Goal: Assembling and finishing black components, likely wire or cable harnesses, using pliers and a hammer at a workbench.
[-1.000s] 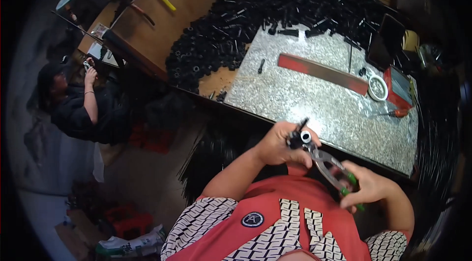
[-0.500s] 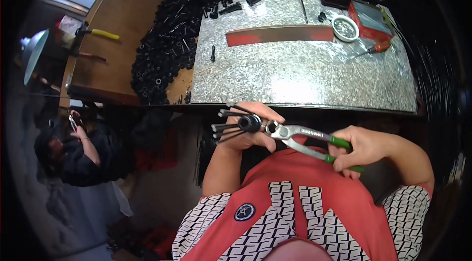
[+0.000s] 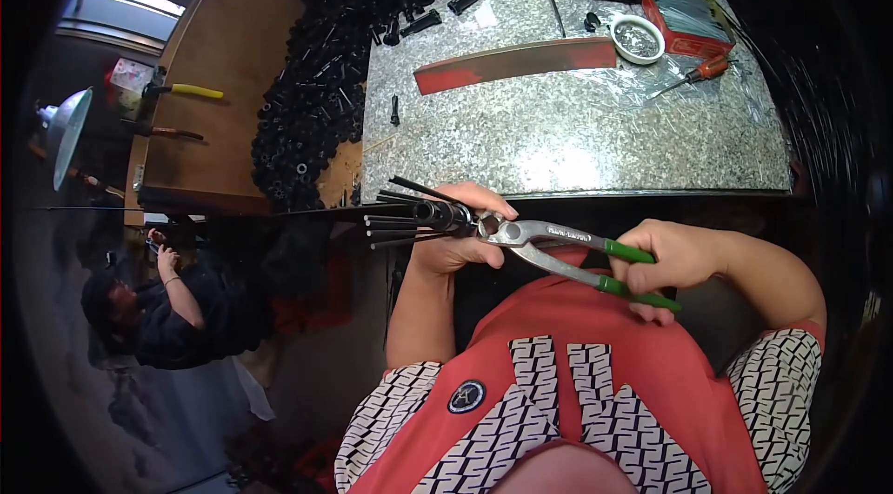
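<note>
Note the speckled desk [image 3: 521,136] carrying a long red-and-brown bar [image 3: 516,66]. Locate the green-handled pliers [image 3: 558,233] short of the desk's near edge, clasped by the handles [image 3: 628,251] in the right grip [image 3: 665,257], jaws at the end of a black cylinder [image 3: 437,214]. Find this cylinder and thin black rods [image 3: 415,187] clasped in the left grip [image 3: 451,252].

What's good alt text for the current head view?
A person's right hand holds green-handled pliers, jaws at a dark cylindrical part in the left hand, which also holds thin black rods. Beyond lies a speckled tabletop with a red-brown bar, beside heaped black parts.
</note>
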`<state>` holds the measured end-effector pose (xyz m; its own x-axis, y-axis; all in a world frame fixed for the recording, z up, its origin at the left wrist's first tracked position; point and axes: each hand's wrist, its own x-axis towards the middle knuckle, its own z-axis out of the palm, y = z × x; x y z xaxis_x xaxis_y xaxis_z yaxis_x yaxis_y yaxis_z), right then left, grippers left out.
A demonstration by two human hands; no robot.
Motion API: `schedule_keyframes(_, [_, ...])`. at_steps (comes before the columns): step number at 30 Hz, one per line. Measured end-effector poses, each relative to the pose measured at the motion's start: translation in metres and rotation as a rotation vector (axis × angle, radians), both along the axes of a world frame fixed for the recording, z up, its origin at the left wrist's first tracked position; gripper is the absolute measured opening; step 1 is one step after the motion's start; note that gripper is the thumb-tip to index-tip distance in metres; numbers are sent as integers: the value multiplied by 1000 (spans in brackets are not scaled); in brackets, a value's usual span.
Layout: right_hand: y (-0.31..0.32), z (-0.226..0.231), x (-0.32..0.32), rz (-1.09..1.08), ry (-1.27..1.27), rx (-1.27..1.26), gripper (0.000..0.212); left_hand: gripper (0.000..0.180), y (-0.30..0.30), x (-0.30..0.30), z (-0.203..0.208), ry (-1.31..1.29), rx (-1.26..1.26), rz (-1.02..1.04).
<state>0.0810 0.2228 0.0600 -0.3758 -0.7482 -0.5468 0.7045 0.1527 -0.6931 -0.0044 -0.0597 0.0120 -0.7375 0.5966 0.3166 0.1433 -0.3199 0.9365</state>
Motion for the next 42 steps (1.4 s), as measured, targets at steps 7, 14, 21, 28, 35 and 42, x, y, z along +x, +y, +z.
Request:
schedule_keyframes(7, [-16, 4, 6, -23, 1399, 577, 61, 53, 14, 10, 2, 29, -39, 99])
schedule_keyframes(14, [-14, 10, -6, 42, 1293, 496, 66, 56, 16, 10, -5, -14, 17, 73])
schedule_keyframes(21, [-22, 5, -14, 47, 1088, 405, 52, 61, 18, 11, -17, -81, 102, 137])
schedule_keyframes(28, [-38, -2, -18, 60, 1017, 537, 26, 65, 22, 18, -18, -101, 153, 230])
schedule_keyframes(35, [-29, -15, -24, -36, 1312, 664, 24, 55, 17, 19, -22, -197, 188, 225])
schedule_keyframes(42, [11, 11, -56, -407, 1629, 1040, 9, 63, 14, 13, -23, -182, 86, 249])
